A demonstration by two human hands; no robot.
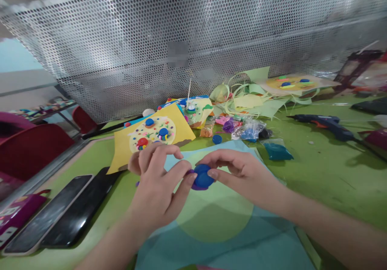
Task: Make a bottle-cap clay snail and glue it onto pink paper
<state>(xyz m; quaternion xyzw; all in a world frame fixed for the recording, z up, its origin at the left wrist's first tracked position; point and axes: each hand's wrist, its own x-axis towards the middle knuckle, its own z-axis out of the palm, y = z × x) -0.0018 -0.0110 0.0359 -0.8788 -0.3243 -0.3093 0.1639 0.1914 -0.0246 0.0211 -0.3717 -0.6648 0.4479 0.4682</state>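
Right hand (238, 173) pinching a round blue plastic cap (203, 177), left hand (160, 185) pinching soft purple clay-like material (199, 188) along its edge, both held over a pale green paper circle (214, 221) on a light blue paper sheet (169, 245).

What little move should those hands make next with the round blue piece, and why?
Perhaps press the purple material onto the round blue piece: some shows along its lower side, some by the left hand, and the right hand holds the piece.
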